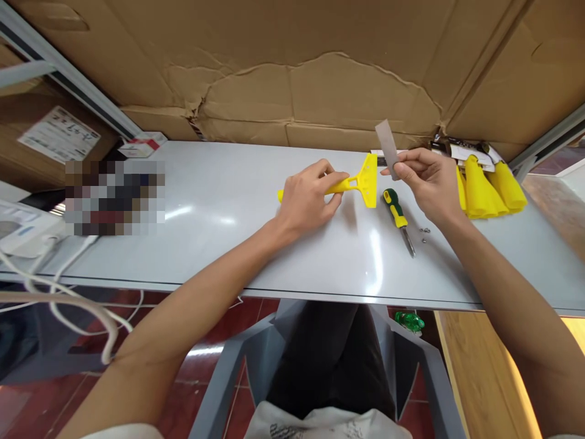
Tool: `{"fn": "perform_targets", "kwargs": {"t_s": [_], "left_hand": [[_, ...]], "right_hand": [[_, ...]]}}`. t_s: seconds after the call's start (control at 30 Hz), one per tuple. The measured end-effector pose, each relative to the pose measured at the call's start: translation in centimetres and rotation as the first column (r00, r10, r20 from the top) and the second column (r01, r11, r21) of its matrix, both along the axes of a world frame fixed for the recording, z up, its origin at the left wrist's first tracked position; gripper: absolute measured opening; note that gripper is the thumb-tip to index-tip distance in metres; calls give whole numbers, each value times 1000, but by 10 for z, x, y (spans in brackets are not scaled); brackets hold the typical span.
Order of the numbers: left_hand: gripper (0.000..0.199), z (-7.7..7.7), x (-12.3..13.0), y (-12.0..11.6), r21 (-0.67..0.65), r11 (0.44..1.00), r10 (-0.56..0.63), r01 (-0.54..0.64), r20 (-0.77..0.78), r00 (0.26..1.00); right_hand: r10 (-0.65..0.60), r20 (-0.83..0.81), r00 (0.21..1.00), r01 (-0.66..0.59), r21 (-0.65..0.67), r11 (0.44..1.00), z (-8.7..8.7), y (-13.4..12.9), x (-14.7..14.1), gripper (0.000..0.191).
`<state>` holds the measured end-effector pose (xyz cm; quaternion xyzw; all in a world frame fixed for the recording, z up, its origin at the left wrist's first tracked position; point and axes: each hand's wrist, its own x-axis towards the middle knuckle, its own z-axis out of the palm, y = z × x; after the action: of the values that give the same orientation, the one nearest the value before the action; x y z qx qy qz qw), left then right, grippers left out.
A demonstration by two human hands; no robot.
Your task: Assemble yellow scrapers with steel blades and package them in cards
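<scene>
My left hand (311,195) is closed around the handle of a yellow scraper (367,182), whose wide head points right. Between the thumb and fingers of my right hand (429,180) is a thin grey metal blade (387,145), raised above the table and apart from the scraper head. Below the gap between my hands lies a green and yellow screwdriver (397,210), its tip toward me. A few small screws (425,230) rest to the right of its shaft.
Several yellow scraper parts (491,189) lie on the white table (219,244) at the right, by packaging. A cardboard wall (320,91) stands behind. White cables (68,274) and a small box (141,145) are at the left; a grey chair (228,384) is below.
</scene>
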<state>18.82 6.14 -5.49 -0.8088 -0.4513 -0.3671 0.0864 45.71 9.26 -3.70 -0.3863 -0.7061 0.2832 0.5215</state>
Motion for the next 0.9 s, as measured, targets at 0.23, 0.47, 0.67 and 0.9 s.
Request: {"fn": "perform_targets", "kwargs": {"t_s": [0.23, 0.47, 0.67, 0.9], "left_hand": [[35, 2, 1, -3, 20, 1000, -5, 5, 5, 1000], [35, -4, 0, 5, 268, 955, -139, 129, 17, 990], [37, 2, 3, 6, 505, 836, -248, 214, 0, 969], [42, -1, -1, 7, 587, 785, -224, 199, -31, 974]], "right_hand": [[-136, 112, 984, 106, 240, 965, 1, -15, -6, 5], [-375, 295, 879, 93, 666, 740, 8, -12, 2, 8], [-514, 155, 844, 149, 853, 501, 4, -11, 1, 28], [-313, 4, 950, 125, 911, 393, -1, -19, -4, 17]]}}
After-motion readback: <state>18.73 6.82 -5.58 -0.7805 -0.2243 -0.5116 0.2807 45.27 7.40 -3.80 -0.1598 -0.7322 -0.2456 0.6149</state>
